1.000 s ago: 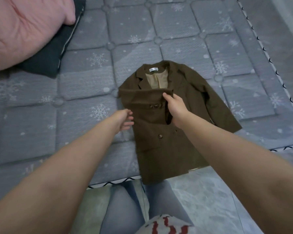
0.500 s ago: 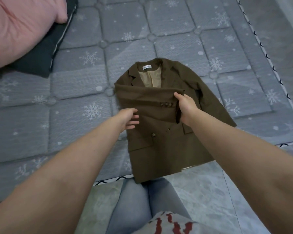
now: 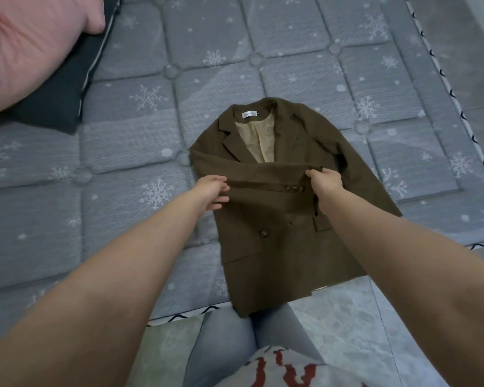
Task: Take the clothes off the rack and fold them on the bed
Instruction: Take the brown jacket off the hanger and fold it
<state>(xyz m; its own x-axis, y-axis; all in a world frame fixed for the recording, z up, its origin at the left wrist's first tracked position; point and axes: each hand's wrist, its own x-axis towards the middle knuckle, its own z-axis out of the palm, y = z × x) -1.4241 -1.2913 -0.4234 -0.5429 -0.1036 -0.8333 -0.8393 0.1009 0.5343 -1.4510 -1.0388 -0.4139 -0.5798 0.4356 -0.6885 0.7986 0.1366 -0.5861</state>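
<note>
A brown blazer (image 3: 280, 247) with a tan lining lies face up near the front edge of the grey snowflake mattress (image 3: 123, 152), its hem hanging a little over the edge. Its left sleeve is folded flat across the chest. My right hand (image 3: 326, 184) pinches the cuff end of that sleeve, by the cuff buttons. My left hand (image 3: 211, 191) holds the sleeve's lower edge at the blazer's left side. The other sleeve lies spread out to the right.
A pink pillow (image 3: 31, 48) sits at the back left on top of a folded dark garment (image 3: 59, 90). The mattress's piped edge (image 3: 444, 79) runs down the right side, with tiled floor (image 3: 361, 317) beyond it and in front. My legs stand against the bed's front edge.
My right hand has drawn the cuff further to the right, stretching the sleeve flat across the chest. My left hand has moved up onto the sleeve's edge.
</note>
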